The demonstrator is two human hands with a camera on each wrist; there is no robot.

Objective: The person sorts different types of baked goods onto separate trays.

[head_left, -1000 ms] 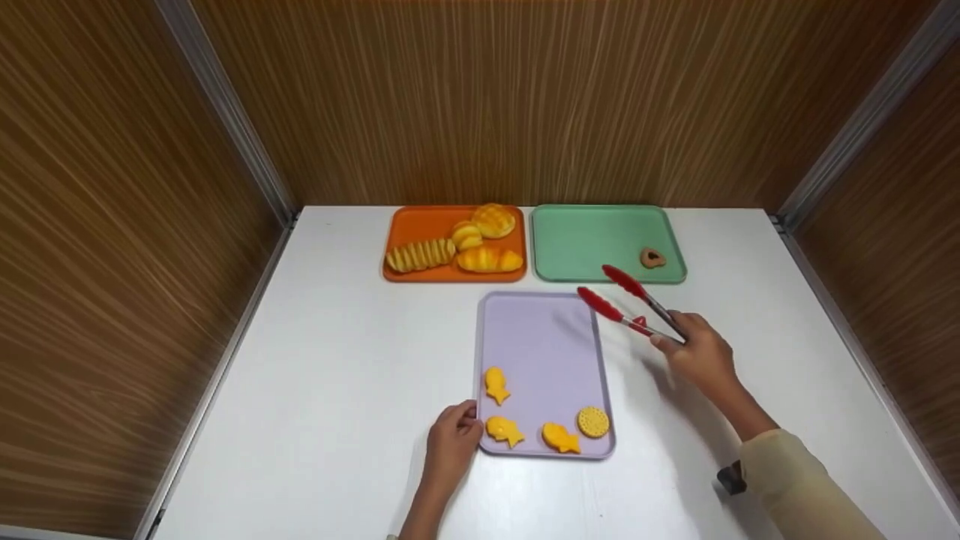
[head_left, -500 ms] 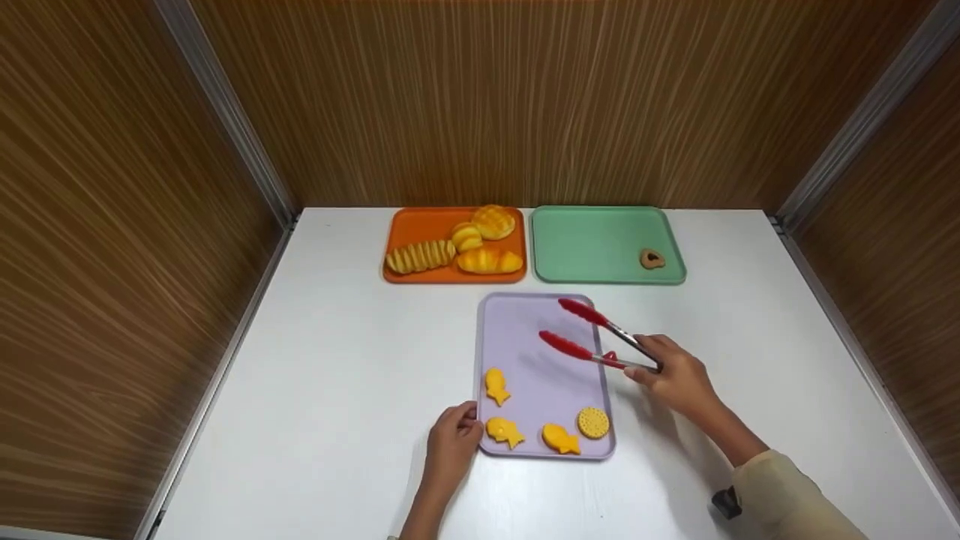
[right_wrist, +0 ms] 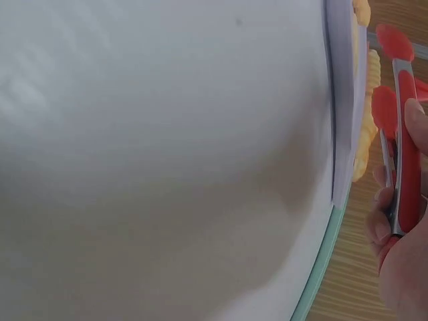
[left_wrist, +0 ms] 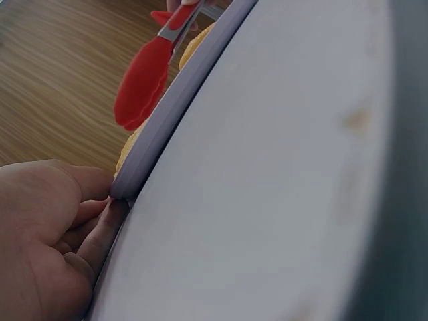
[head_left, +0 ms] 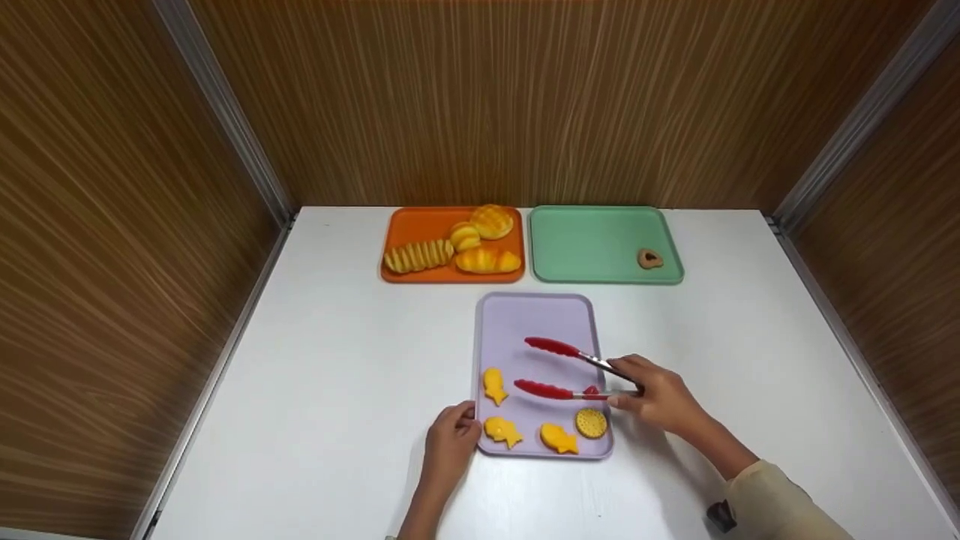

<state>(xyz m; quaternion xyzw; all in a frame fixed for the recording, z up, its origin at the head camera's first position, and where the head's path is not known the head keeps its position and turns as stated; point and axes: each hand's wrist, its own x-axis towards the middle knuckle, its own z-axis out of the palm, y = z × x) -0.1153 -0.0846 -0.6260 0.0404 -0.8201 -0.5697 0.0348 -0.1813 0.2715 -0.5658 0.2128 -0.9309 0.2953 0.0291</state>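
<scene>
One pair of tongs [head_left: 559, 392] between the right hand's [head_left: 660, 397] thumb [right_wrist: 418, 124] and fingers [right_wrist: 380, 226]

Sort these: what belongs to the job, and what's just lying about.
Likely in the job:
tongs, in the right hand
purple tray, held by the left hand
three yellow fish shapes and a round yellow piece, on that tray

Apparently lying about:
orange tray, four breads
green tray, one brown piece
</scene>
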